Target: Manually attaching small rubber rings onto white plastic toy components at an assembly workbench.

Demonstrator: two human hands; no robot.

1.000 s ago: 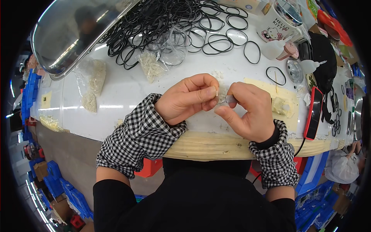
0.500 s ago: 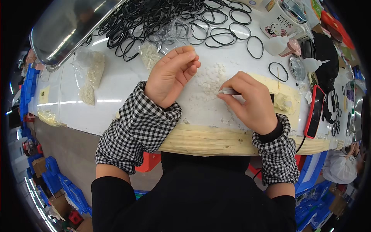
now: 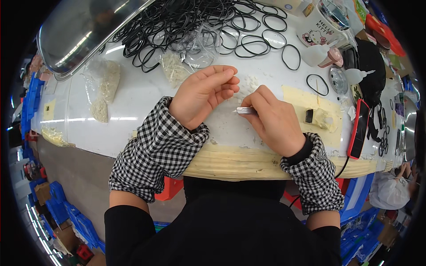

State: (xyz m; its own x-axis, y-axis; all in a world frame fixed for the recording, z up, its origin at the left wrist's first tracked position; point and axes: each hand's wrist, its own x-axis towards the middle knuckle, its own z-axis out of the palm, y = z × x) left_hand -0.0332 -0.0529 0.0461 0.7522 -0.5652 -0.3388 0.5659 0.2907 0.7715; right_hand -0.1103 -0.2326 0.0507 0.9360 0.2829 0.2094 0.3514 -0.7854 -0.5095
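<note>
My left hand [image 3: 202,95] is raised over the table with thumb and forefinger pinched together; whatever sits between the tips is too small to make out. To its right, my right hand [image 3: 276,122] grips a small silver pointed tool [image 3: 244,110], its tip aimed left, just below my left fingers. Small white square pieces [image 3: 251,83] lie scattered on the white tabletop behind my right hand, which partly covers them. Checked sleeve covers are on both forearms.
Black rubber rings [image 3: 177,26] are heaped at the back, beside a large metal tray [image 3: 84,35]. Clear bags of pale pieces [image 3: 106,82] lie at left. On the right are yellow tape [image 3: 326,119], a red-edged phone [image 3: 359,128] and a white cup [image 3: 317,29].
My left hand has lowered slightly and moved right. My right hand has moved left with the silver tool, away from the white pieces and closer to my left hand.
</note>
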